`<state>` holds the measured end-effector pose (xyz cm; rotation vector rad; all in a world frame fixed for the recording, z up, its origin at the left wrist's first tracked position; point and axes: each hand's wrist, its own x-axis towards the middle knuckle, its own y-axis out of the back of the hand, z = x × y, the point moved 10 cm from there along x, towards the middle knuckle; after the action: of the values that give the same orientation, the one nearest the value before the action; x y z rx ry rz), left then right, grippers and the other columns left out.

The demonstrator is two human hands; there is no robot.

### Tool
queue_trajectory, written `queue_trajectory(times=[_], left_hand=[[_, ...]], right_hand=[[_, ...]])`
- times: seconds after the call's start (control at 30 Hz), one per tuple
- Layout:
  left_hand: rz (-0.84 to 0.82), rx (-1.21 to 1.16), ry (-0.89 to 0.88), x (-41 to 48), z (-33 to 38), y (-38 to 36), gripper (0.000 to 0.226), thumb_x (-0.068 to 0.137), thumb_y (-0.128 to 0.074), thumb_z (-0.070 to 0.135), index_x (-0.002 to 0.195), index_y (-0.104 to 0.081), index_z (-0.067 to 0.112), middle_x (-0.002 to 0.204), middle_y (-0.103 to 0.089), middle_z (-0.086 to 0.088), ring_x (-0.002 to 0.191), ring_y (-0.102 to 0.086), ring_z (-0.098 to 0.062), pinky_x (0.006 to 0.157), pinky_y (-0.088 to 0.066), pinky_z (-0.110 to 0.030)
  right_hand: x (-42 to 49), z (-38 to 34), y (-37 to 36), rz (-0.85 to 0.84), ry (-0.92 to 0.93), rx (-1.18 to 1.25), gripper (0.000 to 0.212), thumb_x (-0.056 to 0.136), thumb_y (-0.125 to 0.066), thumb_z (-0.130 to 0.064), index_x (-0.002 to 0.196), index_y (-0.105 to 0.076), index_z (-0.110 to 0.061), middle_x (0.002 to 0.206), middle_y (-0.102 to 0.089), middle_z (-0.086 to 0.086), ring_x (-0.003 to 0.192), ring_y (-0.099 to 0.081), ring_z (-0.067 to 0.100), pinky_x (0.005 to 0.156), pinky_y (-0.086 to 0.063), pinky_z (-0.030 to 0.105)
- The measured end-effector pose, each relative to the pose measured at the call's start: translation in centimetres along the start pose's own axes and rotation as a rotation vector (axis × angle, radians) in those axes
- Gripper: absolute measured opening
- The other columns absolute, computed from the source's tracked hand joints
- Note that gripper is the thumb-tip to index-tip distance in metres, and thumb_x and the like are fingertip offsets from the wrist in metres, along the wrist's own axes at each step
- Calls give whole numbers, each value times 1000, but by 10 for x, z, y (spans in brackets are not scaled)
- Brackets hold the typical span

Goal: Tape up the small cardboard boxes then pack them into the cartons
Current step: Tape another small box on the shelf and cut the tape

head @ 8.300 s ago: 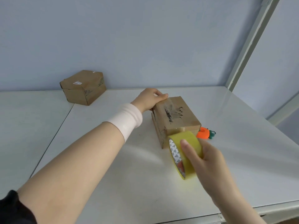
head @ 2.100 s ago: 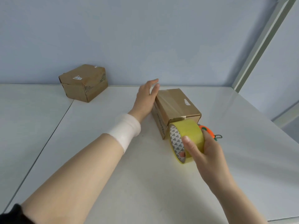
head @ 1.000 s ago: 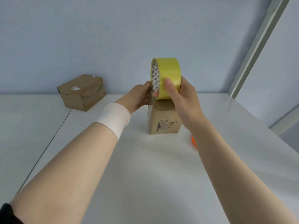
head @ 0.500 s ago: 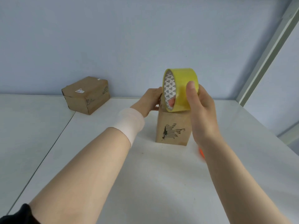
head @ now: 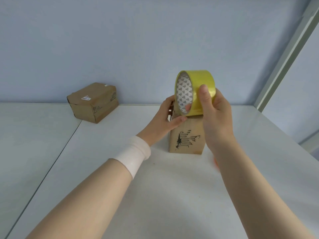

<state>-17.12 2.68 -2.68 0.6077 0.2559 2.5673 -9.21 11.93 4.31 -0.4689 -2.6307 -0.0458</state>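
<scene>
A small cardboard box (head: 187,141) stands on end at the middle of the white table (head: 155,195), its torn printed face toward me. My left hand (head: 166,118) grips its upper left corner, thumb across the front. My right hand (head: 214,114) holds a yellow tape roll (head: 198,83) on edge just above the box top, thumb on the outer band and a fingertip showing inside the core. A second small cardboard box (head: 94,101) lies at the back left against the wall.
A blue wall rises directly behind the table, and a pale frame post (head: 284,54) runs up at the back right. A seam (head: 57,154) divides the table surface on the left. A sliver of something orange (head: 215,161) peeks out beside my right forearm.
The box was lying flat with the roll at its near end; it has been stood on end. The roll now sits above its top, shifted slightly right over the last second.
</scene>
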Motion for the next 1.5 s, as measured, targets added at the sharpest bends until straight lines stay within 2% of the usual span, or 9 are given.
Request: queue_trajectory(times=[0.1,0.23,0.53,0.73,0.83,0.93,1.1,1.3,1.5], left_hand=[[-23,48,-3,0,-4,1,74,81,-61,40,142,-27,16,135,-41,-5,117,-45,-10,97,-39,-20],[-6,35,-55,-6,9,-2,120,57,-52,85,147,-18,13,148,-28,-7,136,-32,-17,112,-30,-34],[78,-24,-54,-10,12,-8,120,62,-33,90,149,-8,11,154,-15,-5,144,-15,-15,117,-18,-43],[146,7,-83,-10,11,-4,114,64,-25,90,147,-11,13,153,-19,-8,142,-21,-20,117,-20,-42],[162,-19,-23,-9,11,-4,92,81,-30,74,148,-13,14,154,-19,-3,142,-18,-14,117,-17,-34],[224,-59,40,-5,17,0,38,101,-28,37,131,-44,20,136,-43,2,126,-39,-7,111,-27,-30],[158,-149,406,-9,-11,2,60,96,-17,59,100,-67,27,102,-71,3,92,-66,-11,74,-51,-24],[317,-142,412,-1,-34,20,45,101,-30,36,115,-61,6,118,-63,-13,111,-58,-25,98,-43,-36],[289,-105,515,9,-64,21,45,101,-27,31,116,-61,4,118,-62,-15,112,-56,-28,102,-42,-41]], right_hand=[[-19,-3,17,87,27,-30,32,88,-50,-47,73,-57,-20,55,-65,-11,53,-60,3,54,-48,15],[-37,-5,35,117,5,2,39,92,-44,-46,76,-62,-16,54,-67,-7,54,-62,1,53,-46,9],[-36,-24,29,15,62,-245,24,93,-53,-37,75,-53,-21,51,-58,-20,46,-52,-6,44,-34,5],[-78,13,25,102,0,-289,28,79,-50,-52,74,-44,-25,71,-64,18,67,-57,32,58,-43,31],[-69,7,27,97,-15,-209,34,83,-51,-47,76,-48,-14,74,-64,25,70,-60,35,61,-46,36],[-50,-11,29,6,-31,-60,38,82,-48,-51,83,-55,-13,66,-70,2,63,-66,11,58,-48,16],[-22,0,5,-184,-141,47,25,87,-56,-32,102,-61,-12,88,-72,0,84,-69,16,74,-55,29],[6,47,-6,-79,-161,-172,36,96,-47,-36,100,-58,-2,101,-67,20,98,-61,31,88,-48,40],[23,65,-15,-138,-157,-309,9,92,-55,-36,86,-52,-30,90,-65,-5,87,-61,10,78,-48,23]])
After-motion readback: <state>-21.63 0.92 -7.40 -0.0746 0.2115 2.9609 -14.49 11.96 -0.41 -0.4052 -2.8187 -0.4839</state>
